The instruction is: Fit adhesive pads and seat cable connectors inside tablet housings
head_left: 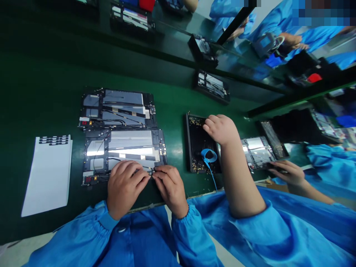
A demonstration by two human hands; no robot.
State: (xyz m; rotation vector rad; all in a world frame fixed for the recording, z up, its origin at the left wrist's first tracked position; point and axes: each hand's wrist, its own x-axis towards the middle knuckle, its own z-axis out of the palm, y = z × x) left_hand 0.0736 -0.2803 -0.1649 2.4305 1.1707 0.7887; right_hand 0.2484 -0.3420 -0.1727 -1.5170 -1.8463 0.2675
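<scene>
Two opened electronic devices with flat grey battery packs and dark cables lie one behind the other. At the lower edge of the nearer device (130, 138), my left hand (125, 188) is closed, with thumb and forefinger pinched. My right hand (172, 190) pinches at the same spot, its fingertips almost meeting the left ones. Between the fingertips is something small and dark, too small to name. The farther device (122, 97) touches the nearer one's back edge, and no hand is on it. My palms cover part of the nearer device's front edge.
White sheets (47, 178) with small black strips lie left. To the right, a co-worker's hand (221, 128) reaches over a black tray (189, 148) of tiny gold parts, where a blue wrist strap (208, 155) lies. Another hand (290, 172) touches a further device (257, 150).
</scene>
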